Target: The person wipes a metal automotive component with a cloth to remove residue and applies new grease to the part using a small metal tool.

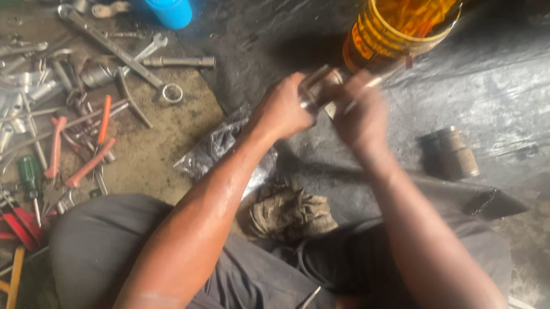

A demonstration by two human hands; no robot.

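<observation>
Grip, left hand (285, 108): clenched around one end of a short, dull grey metal cylindrical part (319, 86), fingers wrapped over it, knuckles toward the camera.
Grip, right hand (360, 112): blurred – it closes over the other end of the same metal part, though I cannot tell how the fingers sit.
Metal part: held up between both hands, off the floor, just in front of the yellow plastic bucket (399, 26).
Bucket: stands at the top of the view on dark wet-looking plastic sheeting (511, 85), with amber liquid inside.
Right side: a stubby brown-grey metal sleeve (456, 153) lies on the sheeting, well apart from the hands.
Below the hands: a crumpled dirty rag (289, 212) rests near the person's grey-trousered lap, and a wrinkled clear plastic bag (216, 146) lies just beside the left forearm.
Left side: a scatter of tools on the dirt floor (163, 136) – a long steel ring spanner (120, 51), orange-handled pliers (89, 163), a green-handled screwdriver (30, 178), loose sockets and wrenches.
Top left: a blue plastic can (168, 1) stands near the spanner's far end.
</observation>
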